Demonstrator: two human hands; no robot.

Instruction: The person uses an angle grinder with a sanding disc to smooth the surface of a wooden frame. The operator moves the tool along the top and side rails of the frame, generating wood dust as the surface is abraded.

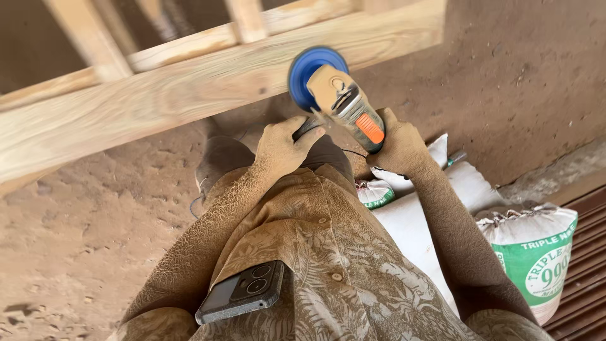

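A dusty angle grinder (344, 101) with a blue sanding disc (314, 72) and an orange switch is held against the edge of a pale wooden frame (189, 95). My left hand (284, 146) grips the grinder's side handle. My right hand (398, 144) wraps around the grinder's rear body. Both hands and forearms are coated in sawdust. The disc touches the frame's long lower rail.
A dark phone (243, 292) sticks out of my shirt pocket. White sacks (416, 215) and a white-and-green sack (536, 252) lie on the right by a reddish ribbed surface (584, 278). Sawdust-covered dirt floor (82, 233) spreads below the frame. A thin cord (197, 201) trails near my legs.
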